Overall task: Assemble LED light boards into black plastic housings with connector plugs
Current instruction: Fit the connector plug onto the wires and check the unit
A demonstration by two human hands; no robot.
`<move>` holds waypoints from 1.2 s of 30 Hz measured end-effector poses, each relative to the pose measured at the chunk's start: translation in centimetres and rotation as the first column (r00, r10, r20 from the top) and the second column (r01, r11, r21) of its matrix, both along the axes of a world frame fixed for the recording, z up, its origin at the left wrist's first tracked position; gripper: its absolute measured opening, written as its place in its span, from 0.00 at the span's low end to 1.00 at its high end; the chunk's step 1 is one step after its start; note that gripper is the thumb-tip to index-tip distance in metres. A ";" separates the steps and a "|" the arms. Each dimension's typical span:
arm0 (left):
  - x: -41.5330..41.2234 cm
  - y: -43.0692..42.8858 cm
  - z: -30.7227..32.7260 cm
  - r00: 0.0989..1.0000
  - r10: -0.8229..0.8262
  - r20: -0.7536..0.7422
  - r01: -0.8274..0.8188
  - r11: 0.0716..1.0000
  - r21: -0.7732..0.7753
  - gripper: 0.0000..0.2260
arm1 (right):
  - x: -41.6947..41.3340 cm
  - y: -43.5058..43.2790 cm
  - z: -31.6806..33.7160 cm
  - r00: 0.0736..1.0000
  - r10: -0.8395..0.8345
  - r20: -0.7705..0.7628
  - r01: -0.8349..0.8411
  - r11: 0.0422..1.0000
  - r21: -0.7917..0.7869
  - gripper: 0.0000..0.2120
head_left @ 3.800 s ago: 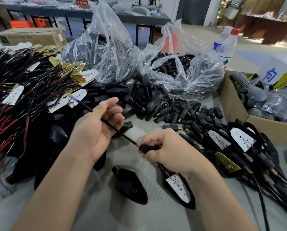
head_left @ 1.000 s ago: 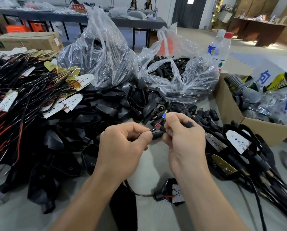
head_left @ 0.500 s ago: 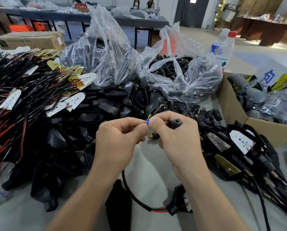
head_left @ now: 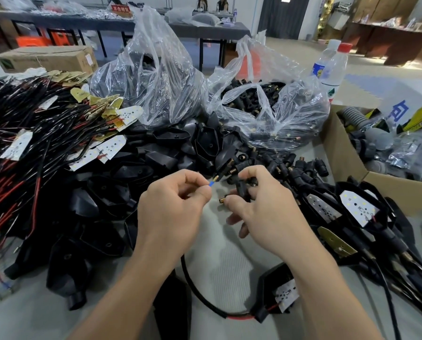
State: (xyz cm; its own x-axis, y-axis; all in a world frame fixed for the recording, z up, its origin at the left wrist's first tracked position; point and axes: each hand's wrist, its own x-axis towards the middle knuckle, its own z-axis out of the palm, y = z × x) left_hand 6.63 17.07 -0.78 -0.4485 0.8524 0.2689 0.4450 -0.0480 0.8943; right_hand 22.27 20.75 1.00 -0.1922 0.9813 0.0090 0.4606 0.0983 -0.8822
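My left hand (head_left: 173, 212) pinches the blue-tipped end of a wire (head_left: 211, 184) between thumb and forefinger. My right hand (head_left: 261, 209) grips a black connector plug (head_left: 241, 190) with a brass threaded end, a short gap from the wire tip. The black cable (head_left: 197, 295) loops down below my hands to a black housing (head_left: 276, 283) holding a white LED board (head_left: 287, 294) near the front of the table. A second black housing (head_left: 173, 307) lies partly hidden under my left forearm.
Wired LED boards (head_left: 21, 143) are heaped at left, loose black housings (head_left: 156, 158) in the middle. Two clear bags (head_left: 156, 77) of parts stand behind. Loose plugs (head_left: 290, 168) and finished units (head_left: 357, 212) lie at right beside a cardboard box (head_left: 339, 153) and bottles (head_left: 332, 67).
My hands have drawn slightly apart, so the blue wire tip and the plug are now separated. The housing at the cable's end has shifted a little on the table.
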 end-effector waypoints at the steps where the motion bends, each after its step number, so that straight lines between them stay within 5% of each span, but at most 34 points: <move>1: -0.1 -0.2 0.1 0.987 0.036 -0.157 -0.034 0.999 0.013 0.04 | 0.1 0.1 -0.1 1.000 -0.001 -0.002 0.001 1.000 -0.004 0.16; 3: -0.1 -0.3 0.2 0.943 0.073 -0.324 -0.057 0.997 0.058 0.05 | 0.1 0.2 -0.1 1.000 -0.005 -0.007 0.006 1.000 0.022 0.16; 8: 0.0 -0.2 0.0 0.977 -0.039 -0.211 0.049 0.998 0.039 0.08 | 0.4 0.9 0.2 0.982 0.025 -0.186 -0.009 0.996 0.085 0.11; 17: 0.0 -0.1 0.1 0.917 -0.107 -0.383 0.157 0.982 0.101 0.03 | 1.1 1.1 0.4 0.842 0.091 -0.531 -0.143 0.988 -0.057 0.11; 26: -0.1 -0.2 0.2 0.875 -0.058 -0.480 0.127 0.985 0.113 0.09 | 0.9 0.9 0.6 0.806 0.093 -0.585 -0.114 0.993 0.001 0.17; 31: -0.2 -0.2 -0.1 0.845 0.003 -0.535 0.111 0.977 0.180 0.10 | 0.2 0.7 0.1 0.864 0.134 -0.485 -0.125 0.991 0.052 0.12; 34: -0.1 -0.3 -0.1 0.927 -0.005 -0.374 0.062 0.988 0.139 0.10 | -0.1 0.5 0.2 0.867 0.111 -0.486 -0.075 0.993 0.093 0.13; 36: 0.0 -0.1 0.3 0.997 -0.054 -0.060 0.058 0.996 0.067 0.06 | -0.2 0.6 0.2 0.800 0.089 -0.593 -0.079 0.996 0.043 0.14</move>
State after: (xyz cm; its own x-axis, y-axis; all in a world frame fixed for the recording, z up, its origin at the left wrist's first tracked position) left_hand 6.66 16.98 -0.45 -0.3824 0.8544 0.3518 0.4909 -0.1347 0.8607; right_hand 22.03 21.31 1.23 -0.2256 0.9604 0.1633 -0.1640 0.1278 -0.9781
